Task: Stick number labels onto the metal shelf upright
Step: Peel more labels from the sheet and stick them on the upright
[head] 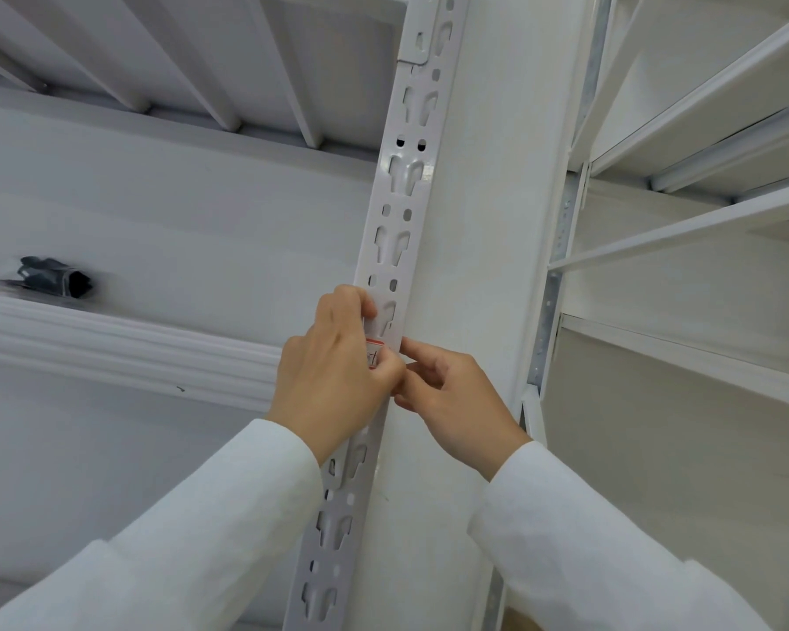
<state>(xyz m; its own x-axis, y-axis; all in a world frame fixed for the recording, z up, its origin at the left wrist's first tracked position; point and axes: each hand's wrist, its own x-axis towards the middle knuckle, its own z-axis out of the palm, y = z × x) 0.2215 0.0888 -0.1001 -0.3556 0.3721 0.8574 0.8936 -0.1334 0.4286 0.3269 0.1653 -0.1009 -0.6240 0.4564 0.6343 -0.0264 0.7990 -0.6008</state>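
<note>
A white metal shelf upright (395,207) with rows of slots runs from the top middle down to the bottom of the view. A small white label with a red border and handwriting (374,353) lies against its slotted face. My left hand (333,371) covers most of the label, its thumb and fingers curled onto it and the upright's left edge. My right hand (452,398) is at the upright's right edge, its forefinger tip touching the metal beside the label and its other fingers curled.
White shelf decks and ribs (201,70) hang overhead at left. A black bundled object (55,277) lies on the left shelf beam (110,343). Another white shelving unit (702,175) stands at right.
</note>
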